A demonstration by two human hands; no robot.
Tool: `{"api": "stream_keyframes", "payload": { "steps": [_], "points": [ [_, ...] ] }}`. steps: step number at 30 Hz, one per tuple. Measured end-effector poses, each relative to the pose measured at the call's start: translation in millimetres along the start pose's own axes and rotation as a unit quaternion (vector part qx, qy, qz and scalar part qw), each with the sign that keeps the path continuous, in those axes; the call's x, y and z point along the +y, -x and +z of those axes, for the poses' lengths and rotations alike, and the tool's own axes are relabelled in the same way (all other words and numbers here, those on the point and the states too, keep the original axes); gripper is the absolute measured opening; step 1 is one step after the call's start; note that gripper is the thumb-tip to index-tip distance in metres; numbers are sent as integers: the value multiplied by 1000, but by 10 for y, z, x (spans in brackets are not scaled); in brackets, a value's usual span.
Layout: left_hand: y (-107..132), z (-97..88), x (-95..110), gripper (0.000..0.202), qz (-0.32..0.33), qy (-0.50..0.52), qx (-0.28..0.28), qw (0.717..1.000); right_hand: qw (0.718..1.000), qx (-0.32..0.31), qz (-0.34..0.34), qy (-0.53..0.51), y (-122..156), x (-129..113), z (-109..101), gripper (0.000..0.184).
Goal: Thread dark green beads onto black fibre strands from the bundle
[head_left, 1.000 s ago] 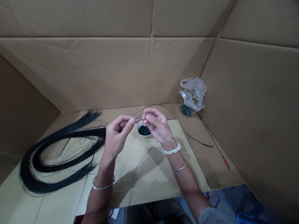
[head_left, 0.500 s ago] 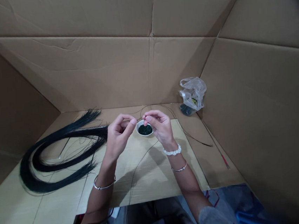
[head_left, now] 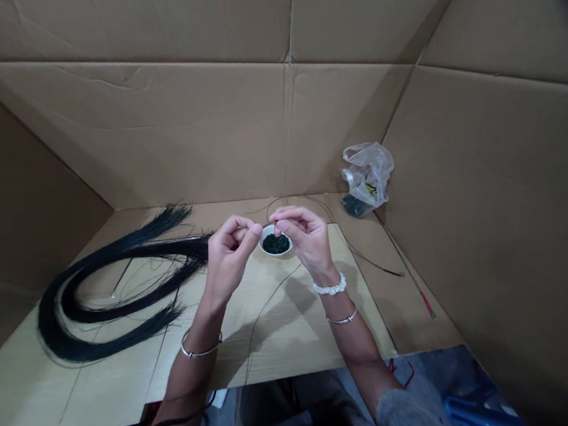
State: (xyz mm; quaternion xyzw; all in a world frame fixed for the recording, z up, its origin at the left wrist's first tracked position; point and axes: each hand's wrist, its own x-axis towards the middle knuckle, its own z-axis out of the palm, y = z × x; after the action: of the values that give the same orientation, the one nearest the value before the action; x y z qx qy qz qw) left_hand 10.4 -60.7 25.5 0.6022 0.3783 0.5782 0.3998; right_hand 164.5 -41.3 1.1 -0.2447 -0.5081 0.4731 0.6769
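My left hand (head_left: 228, 255) is closed in a pinch, thumb against the curled forefinger; what lies between the tips is too small to make out. Facing it a short gap away, my right hand (head_left: 310, 242) pinches a thin dark strand (head_left: 256, 324), which shows below the palm and curves down to the front edge of the board. Just behind and below the fingertips stands a small white bowl (head_left: 277, 255) holding many tiny dark green pieces. Left of my left hand, a thick bundle of black-green strands (head_left: 54, 332) lies curled, its ends fanned out.
A pale board (head_left: 297, 346) covers the cardboard base. Loose thin wires (head_left: 363, 257) arc to the right of the bowl. A clear plastic bag (head_left: 370, 171) leans in the back right corner, near a thin red-ended rod (head_left: 427, 305). Tall cardboard walls (head_left: 195, 128) enclose the back and sides.
Both hands keep their pinch close together above the bowl, with barely any movement. The view has shifted slightly, and the gap between the fingertips looks about the same.
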Motion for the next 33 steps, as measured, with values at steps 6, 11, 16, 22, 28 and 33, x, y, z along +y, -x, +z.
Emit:
{"api": "stream_keyframes", "payload": {
  "steps": [6,11,16,22,28,33],
  "points": [
    [-1,3,-27,17,-2,15,-9,1000,1000,-5,4,-5,11,-3,2,22],
    [20,-12,-36,18,-14,20,-16,1000,1000,-14,-20,10,24,-45,-4,28],
    [48,-21,7,19,-21,13,-22,999,996,-16,-54,64,62,-105,-9,30],
    [61,-25,29,20,14,4,-27,1000,990,-30,-122,63,47,-79,-21,32],
    [77,-34,24,18,40,-18,-20,999,976,-48,-178,114,47,-40,-66,36],
    [75,-27,43,18,49,-24,-14,998,965,-58,-198,163,78,-70,-84,39]
  ]
}}
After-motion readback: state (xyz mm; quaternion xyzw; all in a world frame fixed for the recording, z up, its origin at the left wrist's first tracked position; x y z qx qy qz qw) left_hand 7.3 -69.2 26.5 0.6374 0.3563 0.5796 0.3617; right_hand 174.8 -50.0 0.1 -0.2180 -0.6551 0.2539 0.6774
